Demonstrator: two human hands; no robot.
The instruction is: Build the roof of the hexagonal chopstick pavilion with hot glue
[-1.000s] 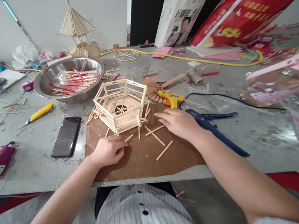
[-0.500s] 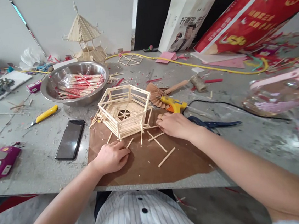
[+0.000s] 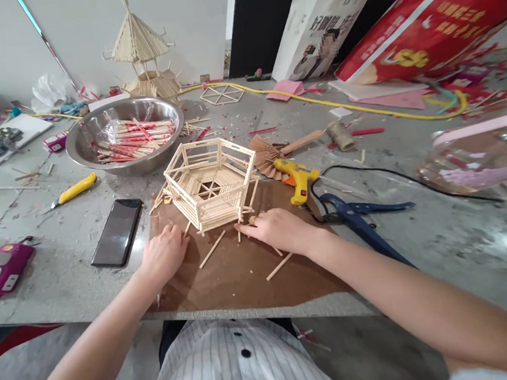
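Note:
A hexagonal frame of wooden sticks (image 3: 210,182) stands on a brown mat (image 3: 244,275) in front of me. My left hand (image 3: 164,252) rests on the mat at the frame's front-left corner with its fingers curled under; what they hold, if anything, is hidden. My right hand (image 3: 276,230) lies palm down just right of the frame's front edge. Its fingers are drawn together over loose sticks, and one stick end pokes out beneath it. Two more loose sticks (image 3: 212,249) lie on the mat between and below my hands.
A steel bowl (image 3: 81,150) of red-tipped sticks stands behind the frame, with a stick pagoda model (image 3: 138,42) beyond it. A black phone (image 3: 116,231) and yellow knife (image 3: 74,189) lie left. A yellow glue gun (image 3: 297,176) and blue pliers (image 3: 360,221) lie right.
My left hand moved forward to the frame's front-left corner. My right hand slid left and toward me across the mat, covering the loose sticks there.

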